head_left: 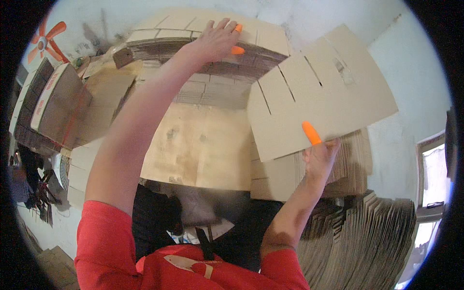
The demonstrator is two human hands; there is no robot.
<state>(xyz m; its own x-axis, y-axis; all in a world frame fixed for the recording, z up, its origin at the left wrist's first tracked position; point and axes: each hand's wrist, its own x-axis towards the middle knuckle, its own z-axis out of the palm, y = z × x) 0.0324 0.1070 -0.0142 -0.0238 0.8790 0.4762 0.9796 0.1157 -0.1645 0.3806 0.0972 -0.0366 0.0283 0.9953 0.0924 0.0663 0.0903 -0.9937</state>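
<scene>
My right hand [320, 159] grips the near edge of a slotted cardboard sheet [299, 116], its thumb in an orange finger cover lying on top and the other fingers mostly hidden beneath. The sheet is tilted, above a stack of cardboard pieces [355, 159] on the right. My left hand [216, 41] reaches far forward over a long stack of slotted cardboard sheets [166, 35] at the back. Its fingers are spread across the stack's top and front edge, with orange covers on the thumb and one finger.
A bare wooden tabletop [198, 145] lies between my arms. Upright cardboard bundles [72, 104] stand at the left, near an orange fan [46, 42]. Many dark-edged cardboard sheets [362, 241] are packed at the lower right. A window [433, 174] is at the far right.
</scene>
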